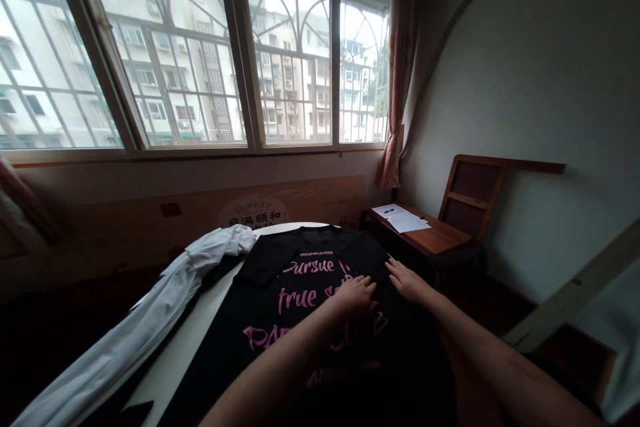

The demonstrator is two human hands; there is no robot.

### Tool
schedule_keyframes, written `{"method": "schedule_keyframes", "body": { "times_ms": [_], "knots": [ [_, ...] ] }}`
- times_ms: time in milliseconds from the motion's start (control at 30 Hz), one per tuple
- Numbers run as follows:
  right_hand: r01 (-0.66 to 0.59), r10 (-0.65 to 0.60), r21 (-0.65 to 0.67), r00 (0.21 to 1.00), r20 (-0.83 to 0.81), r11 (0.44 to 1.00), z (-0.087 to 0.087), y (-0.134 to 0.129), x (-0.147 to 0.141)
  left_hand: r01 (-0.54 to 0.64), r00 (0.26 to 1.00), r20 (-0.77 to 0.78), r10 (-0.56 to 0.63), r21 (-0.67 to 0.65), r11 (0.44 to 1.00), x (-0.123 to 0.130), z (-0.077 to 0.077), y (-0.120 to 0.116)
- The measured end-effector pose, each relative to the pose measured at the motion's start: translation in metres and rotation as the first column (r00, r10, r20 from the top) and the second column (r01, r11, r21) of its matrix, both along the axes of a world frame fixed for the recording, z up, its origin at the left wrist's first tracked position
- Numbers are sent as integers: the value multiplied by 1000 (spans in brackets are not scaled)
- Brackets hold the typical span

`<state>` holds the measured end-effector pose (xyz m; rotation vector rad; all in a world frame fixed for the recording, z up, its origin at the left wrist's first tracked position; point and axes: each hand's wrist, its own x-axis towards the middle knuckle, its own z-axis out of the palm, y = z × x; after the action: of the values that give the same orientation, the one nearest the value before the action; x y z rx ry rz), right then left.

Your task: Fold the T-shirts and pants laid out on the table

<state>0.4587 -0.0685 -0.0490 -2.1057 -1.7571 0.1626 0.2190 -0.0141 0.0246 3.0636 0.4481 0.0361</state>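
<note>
A black T-shirt with pink lettering is spread over a white table, its neckline at the far edge and its short sleeves turned in over the body. My left hand lies on the lettering right of the middle, fingers slightly bent against the cloth and covering part of the print. At the shirt's right side, my right hand rests near the folded sleeve with its fingers stretched out. Both palms are hidden from view.
White clothing hangs along the table's left side, with dark cloth beneath it. Beyond the table on the right, papers lie on a wooden bench. A large cardboard panel leans below the barred windows.
</note>
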Motion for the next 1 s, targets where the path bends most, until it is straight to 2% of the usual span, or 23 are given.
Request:
{"method": "schedule_keyframes", "body": {
  "times_ms": [133, 200, 233, 300, 400, 433, 500, 567, 633, 700, 767, 833, 933, 1000],
  "knots": [
    [56, -38, 112, 986, -161, 992, -4, -43, -3, -27, 990, -144, 11, -112, 993, -75, 22, -6],
    [143, -80, 176, 942, -326, 974, -12, -77, -9, -102, 980, -187, 68, -177, 979, -120, 37, -8],
    [200, -105, 177, 894, -436, 964, -17, -96, -14, -166, 970, -211, 123, -199, 966, -141, 44, -10],
    [300, -156, 107, 729, -666, 948, -25, -133, -30, -284, 938, -265, 222, -223, 933, -181, 53, -15],
    [320, -186, -64, 365, -912, 945, -28, -184, -63, -418, 889, -299, 346, -227, 880, -226, 57, -30],
    [284, -183, -111, 241, -953, 952, -25, -199, -75, -442, 882, -288, 373, -231, 866, -238, 57, -37],
    [138, -193, -184, 56, -980, 973, -17, -224, -96, -484, 869, -253, 426, -248, 839, -258, 56, -52],
    [-101, -235, -231, -26, -972, 968, -8, -244, -109, -548, 834, -246, 493, -268, 793, -278, 55, -69],
    [-305, -268, -248, -25, -963, 919, 0, -260, -114, -607, 795, -238, 558, -288, 741, -301, 52, -88],
    [-367, -258, -250, 29, -966, 896, 5, -273, -112, -649, 760, -220, 612, -306, 697, -328, 48, -108],
    [-317, -236, -256, 101, -966, 913, 11, -282, -107, -678, 731, -193, 654, -313, 665, -356, 42, -129],
    [-254, -224, -252, 137, -965, 934, 19, -289, -102, -687, 718, -154, 679, -315, 655, -380, 36, -149],
    [-131, -190, -210, 153, -970, 969, 37, -295, -98, -657, 727, -51, 684, -340, 673, -407, 29, -170],
    [-23, -170, -178, 191, -967, 984, 50, -298, -95, -633, 735, -7, 678, -366, 682, -418, 26, -175]
  ]
}}
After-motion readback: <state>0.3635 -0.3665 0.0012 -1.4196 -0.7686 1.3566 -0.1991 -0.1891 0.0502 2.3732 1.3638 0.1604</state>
